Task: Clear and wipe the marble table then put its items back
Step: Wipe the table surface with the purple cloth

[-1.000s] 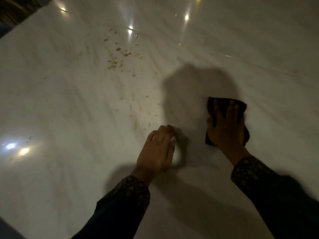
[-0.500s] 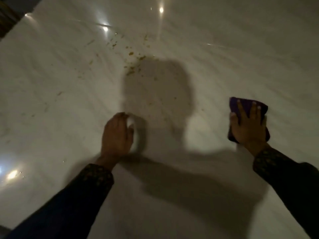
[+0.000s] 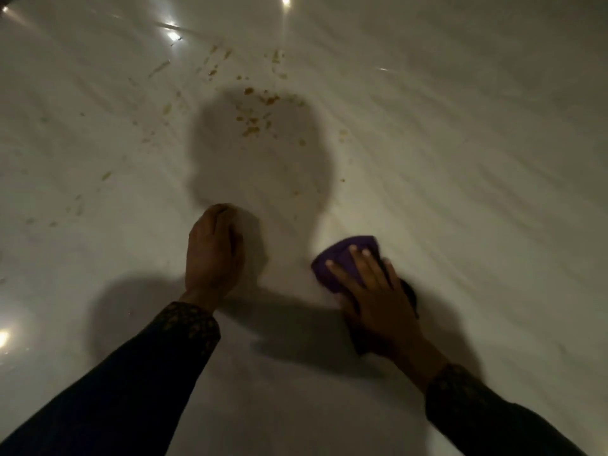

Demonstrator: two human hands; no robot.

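Observation:
The white marble table (image 3: pixel 460 159) fills the view. My right hand (image 3: pixel 375 297) lies flat with straight fingers on a folded purple cloth (image 3: pixel 339 255) and presses it onto the marble. About a hand's width to its left, my left hand (image 3: pixel 214 255) rests on the tabletop with its fingers curled under; nothing shows inside it. Brown crumbs and smears (image 3: pixel 253 120) are scattered on the marble beyond both hands, partly inside the shadow of my head.
More faint crumbs (image 3: pixel 75 205) trail off to the left of my left hand. Bright lamp reflections (image 3: pixel 172 35) glint at the far left and the near left of the marble. A dark edge shows at the top left corner.
My right hand has slid the purple cloth leftward, closer to my left hand. The view has moved forward, so the crumbs now sit straight ahead. My left hand stays curled on the marble.

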